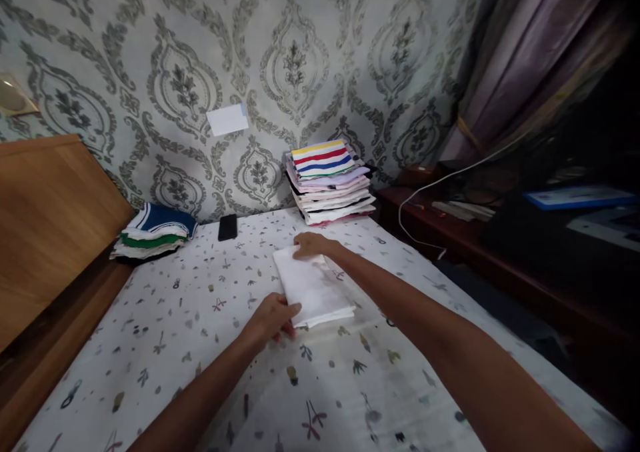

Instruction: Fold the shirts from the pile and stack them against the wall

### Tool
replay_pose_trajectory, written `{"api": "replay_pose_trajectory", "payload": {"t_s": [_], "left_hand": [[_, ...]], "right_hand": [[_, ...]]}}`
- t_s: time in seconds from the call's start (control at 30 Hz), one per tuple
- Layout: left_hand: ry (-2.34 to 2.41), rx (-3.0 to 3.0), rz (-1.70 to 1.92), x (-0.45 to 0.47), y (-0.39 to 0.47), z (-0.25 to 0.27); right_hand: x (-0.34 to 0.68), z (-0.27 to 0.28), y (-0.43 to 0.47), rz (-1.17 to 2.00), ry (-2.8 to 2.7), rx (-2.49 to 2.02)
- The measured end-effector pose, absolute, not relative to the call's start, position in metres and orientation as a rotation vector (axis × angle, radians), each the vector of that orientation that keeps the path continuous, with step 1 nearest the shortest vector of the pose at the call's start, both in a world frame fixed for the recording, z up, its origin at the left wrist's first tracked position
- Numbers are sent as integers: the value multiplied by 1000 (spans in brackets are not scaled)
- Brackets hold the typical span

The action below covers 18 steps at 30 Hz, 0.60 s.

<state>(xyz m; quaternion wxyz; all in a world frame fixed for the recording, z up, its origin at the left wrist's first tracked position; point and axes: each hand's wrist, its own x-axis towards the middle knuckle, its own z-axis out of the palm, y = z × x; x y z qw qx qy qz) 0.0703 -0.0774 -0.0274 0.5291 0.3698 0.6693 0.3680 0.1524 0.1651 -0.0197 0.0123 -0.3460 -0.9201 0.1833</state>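
Observation:
A folded white cloth [317, 289] lies flat on the bed, with loose layers showing along its near edge; whether it is a garment I cannot tell. My left hand [274, 315] pinches its near left corner, thumb on top and fingers underneath. At the far edge, my right hand [311, 244] is closed on the cloth, its fingers curled and partly hidden. Beyond it stands a tall stack of folded clothes [333, 195], topped by a white piece with yellow, red and blue stripes.
A smaller pile of folded clothes [156, 232] sits at the far left, beside a wooden headboard [55, 219]. A black phone [228, 227] rests near the patterned wall. Along the right side runs a dark red shelf [430, 222] with a white cable [401, 207] hanging over it.

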Motion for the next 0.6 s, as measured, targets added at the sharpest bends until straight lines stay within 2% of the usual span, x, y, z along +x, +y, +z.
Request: {"api": "replay_pose_trajectory", "payload": {"t_s": [0.17,0.33,0.5,0.6], "left_hand": [[1544,921,777,63,-70,-31],[1521,666,1064,46,-50,-28],[1490,671,1104,58,18,-25],[1517,751,1124,75,78,-26]], "right_hand": [[174,-11,181,813,-2810,-1058],[253,-17,182,924,-2485,-1249],[327,-35,178,945,-2152,-1460],[349,-39,191,848,-2027,-1544]]}}
